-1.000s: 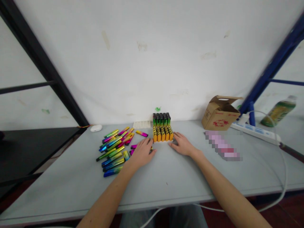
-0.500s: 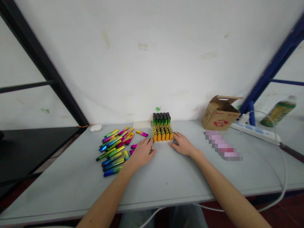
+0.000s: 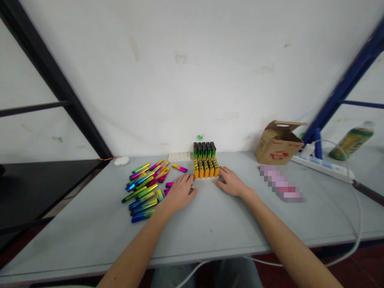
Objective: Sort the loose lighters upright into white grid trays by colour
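My left hand (image 3: pixel 179 193) lies palm down on the table, its thumb stretched out and its fingertips by the left front corner of a block of upright orange pieces (image 3: pixel 206 170) that look like lighters. Some purple pieces are partly hidden under or beside that hand. My right hand (image 3: pixel 230 182) rests flat at the block's right side, fingers extended; whether it touches the block I cannot tell. Green pieces with black tops (image 3: pixel 204 150) stand in rows right behind the orange ones. Left of my left hand lies a loose pile of shiny, slim, multicoloured pieces (image 3: pixel 145 180).
A white grid-like tray (image 3: pixel 179 157) lies against the wall, and a small white case (image 3: pixel 121 161) sits far left. To the right are an open cardboard box (image 3: pixel 277 146), a blurred pink object (image 3: pixel 280 184), a power strip (image 3: pixel 325 167), a bottle (image 3: pixel 352 141) and a white cable (image 3: pixel 361 212).
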A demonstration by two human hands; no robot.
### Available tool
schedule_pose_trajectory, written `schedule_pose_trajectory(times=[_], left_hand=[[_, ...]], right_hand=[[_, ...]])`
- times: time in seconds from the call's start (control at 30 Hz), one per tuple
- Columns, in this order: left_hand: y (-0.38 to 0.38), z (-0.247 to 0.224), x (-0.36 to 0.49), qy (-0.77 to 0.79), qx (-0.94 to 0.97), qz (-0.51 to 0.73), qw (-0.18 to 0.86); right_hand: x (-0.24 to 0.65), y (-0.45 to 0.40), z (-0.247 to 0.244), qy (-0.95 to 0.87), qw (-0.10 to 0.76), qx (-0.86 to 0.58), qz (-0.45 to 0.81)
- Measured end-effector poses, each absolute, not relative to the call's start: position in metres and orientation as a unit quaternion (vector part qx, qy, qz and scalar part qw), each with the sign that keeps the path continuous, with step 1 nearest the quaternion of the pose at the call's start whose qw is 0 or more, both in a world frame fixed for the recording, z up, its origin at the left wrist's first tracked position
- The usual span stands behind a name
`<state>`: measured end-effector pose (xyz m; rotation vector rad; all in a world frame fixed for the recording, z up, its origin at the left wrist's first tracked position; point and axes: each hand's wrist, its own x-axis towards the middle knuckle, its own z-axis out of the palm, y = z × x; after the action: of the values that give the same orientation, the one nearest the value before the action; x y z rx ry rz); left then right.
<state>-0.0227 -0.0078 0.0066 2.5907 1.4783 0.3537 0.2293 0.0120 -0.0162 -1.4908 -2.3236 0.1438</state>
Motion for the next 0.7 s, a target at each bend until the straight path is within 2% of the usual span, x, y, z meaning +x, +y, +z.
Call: schedule_pose_trajectory(times=[0.7], left_hand=[[-0.0089,0.0071,-0.0213,0.499,0.856,0.112,0.071]], right_hand=[[0.2297,0.0118,-0.0159,-0.829,0.187,-0.525,0.051]])
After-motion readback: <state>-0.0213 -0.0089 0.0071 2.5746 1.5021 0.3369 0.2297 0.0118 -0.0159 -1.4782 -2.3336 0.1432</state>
